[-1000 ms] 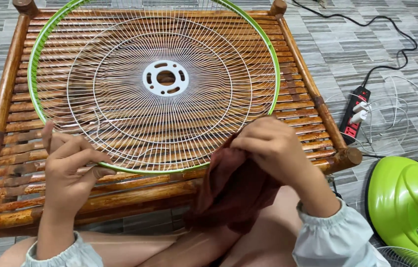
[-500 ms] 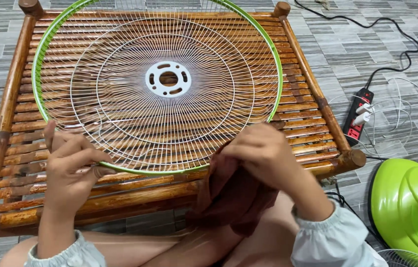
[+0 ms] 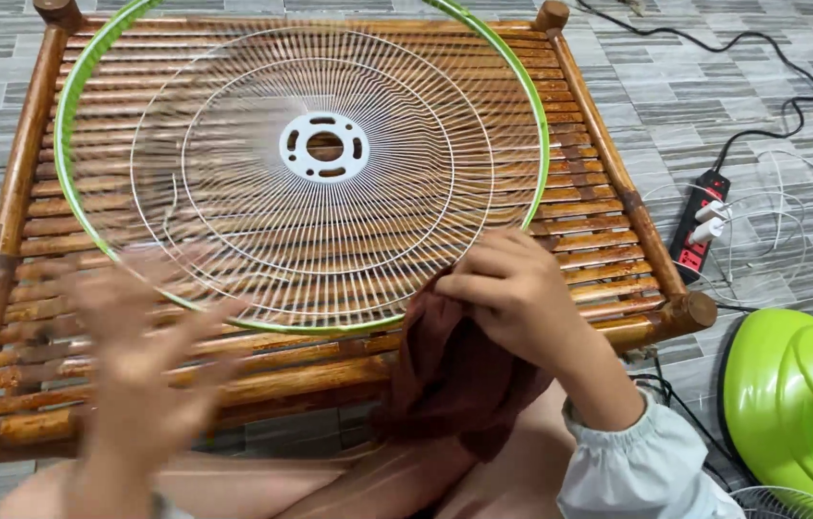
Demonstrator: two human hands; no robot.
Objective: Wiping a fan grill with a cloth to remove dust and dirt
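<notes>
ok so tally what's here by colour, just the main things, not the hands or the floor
green: 2, the rim of the fan guard and the fan base
white: 2, the guard's wire grille and the chargers with their cables
brown: 2, the bamboo table and the cloth held in the right hand
black and red: 1, the power strip
total: 7

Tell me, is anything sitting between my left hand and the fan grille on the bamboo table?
Nothing visible is. The left hand, blurred, is at the near rim of the fan grille, with only bare slats of the bamboo table around it. The right hand presses a dark red cloth against the rim further along.
</notes>
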